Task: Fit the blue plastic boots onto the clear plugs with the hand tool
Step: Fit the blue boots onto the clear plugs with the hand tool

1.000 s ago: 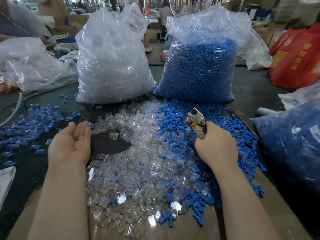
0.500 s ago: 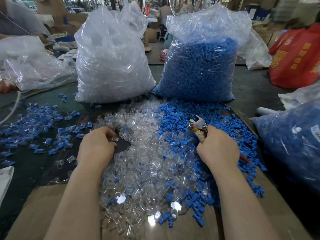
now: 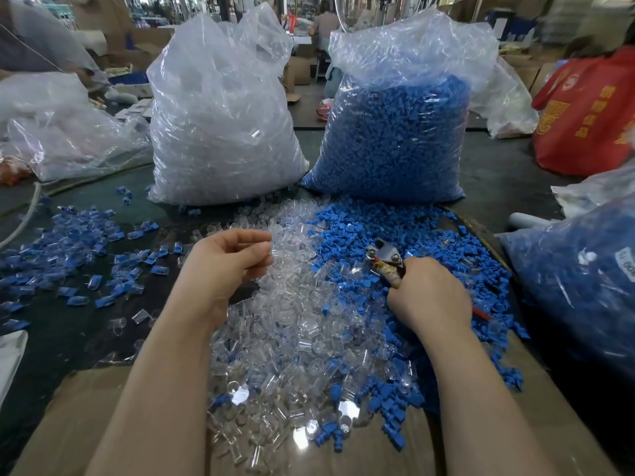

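We see glossy clear plugs (image 3: 292, 324) heaped at centre, ribbed matte blue boots (image 3: 429, 235) spilling toward 2 o'clock, both on a flat cardboard sheet (image 3: 68, 424) over the dark table (image 3: 51, 324). Our left hand (image 3: 223, 269) hovers at 10 o'clock of the heap, fingers curled, seemingly pinching a clear plug at the fingertips (image 3: 264, 250), though it is hard to make out. Our right hand (image 3: 429, 297) grips the hand tool (image 3: 386, 259), whose metal nose points to 11 o'clock. Fitted pieces (image 3: 68, 245) scatter at 9 o'clock, with bare table near them. Two crinkled bags, clear-filled (image 3: 220, 115) and blue-filled (image 3: 395, 132), wall off 12 o'clock; another blue bag (image 3: 584, 286) crowds 3 o'clock.
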The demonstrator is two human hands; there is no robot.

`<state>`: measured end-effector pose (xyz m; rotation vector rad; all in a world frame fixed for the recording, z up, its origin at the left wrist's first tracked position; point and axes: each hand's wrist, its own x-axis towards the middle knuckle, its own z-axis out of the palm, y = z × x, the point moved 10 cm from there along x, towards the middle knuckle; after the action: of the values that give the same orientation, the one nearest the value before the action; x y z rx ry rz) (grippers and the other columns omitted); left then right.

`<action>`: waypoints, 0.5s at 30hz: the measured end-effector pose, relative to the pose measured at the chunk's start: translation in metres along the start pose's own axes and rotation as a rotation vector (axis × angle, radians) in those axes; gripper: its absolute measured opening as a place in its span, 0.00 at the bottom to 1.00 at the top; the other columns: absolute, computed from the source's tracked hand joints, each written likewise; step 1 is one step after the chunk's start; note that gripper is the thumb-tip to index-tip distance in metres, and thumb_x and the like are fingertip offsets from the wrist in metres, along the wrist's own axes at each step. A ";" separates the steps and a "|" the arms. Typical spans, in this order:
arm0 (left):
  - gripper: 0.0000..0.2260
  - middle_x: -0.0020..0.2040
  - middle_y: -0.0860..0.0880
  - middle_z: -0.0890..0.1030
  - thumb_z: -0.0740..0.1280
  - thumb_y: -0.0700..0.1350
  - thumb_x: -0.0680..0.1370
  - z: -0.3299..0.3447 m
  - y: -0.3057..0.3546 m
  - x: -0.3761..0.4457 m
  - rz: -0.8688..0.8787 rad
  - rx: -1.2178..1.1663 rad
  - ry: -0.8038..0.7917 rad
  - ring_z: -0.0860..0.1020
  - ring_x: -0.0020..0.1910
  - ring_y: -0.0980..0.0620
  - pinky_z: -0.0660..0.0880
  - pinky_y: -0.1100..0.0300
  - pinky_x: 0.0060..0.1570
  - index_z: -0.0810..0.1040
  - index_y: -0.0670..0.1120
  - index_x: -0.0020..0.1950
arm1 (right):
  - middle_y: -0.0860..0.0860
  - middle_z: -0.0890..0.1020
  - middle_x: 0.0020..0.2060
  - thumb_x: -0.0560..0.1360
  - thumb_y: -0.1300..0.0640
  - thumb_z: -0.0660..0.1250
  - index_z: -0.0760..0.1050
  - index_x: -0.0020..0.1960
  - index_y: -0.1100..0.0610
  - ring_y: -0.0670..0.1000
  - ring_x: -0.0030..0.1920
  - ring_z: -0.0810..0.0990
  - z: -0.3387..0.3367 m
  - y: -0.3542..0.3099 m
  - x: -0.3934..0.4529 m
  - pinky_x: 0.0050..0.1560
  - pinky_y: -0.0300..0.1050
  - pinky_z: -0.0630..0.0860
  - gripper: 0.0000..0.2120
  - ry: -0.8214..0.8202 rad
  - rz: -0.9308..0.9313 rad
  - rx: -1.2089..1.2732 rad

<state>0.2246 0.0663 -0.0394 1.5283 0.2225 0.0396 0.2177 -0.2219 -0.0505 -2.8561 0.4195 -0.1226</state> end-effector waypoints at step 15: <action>0.07 0.36 0.46 0.84 0.71 0.32 0.71 0.032 -0.001 -0.010 -0.064 -0.185 -0.101 0.84 0.36 0.53 0.81 0.65 0.37 0.79 0.39 0.47 | 0.49 0.70 0.36 0.74 0.53 0.67 0.69 0.43 0.53 0.54 0.36 0.72 -0.003 -0.002 -0.003 0.36 0.46 0.68 0.07 0.012 -0.011 0.001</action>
<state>0.2200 0.0331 -0.0386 1.3347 0.1819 -0.0655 0.2155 -0.2195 -0.0474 -2.8586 0.4060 -0.1418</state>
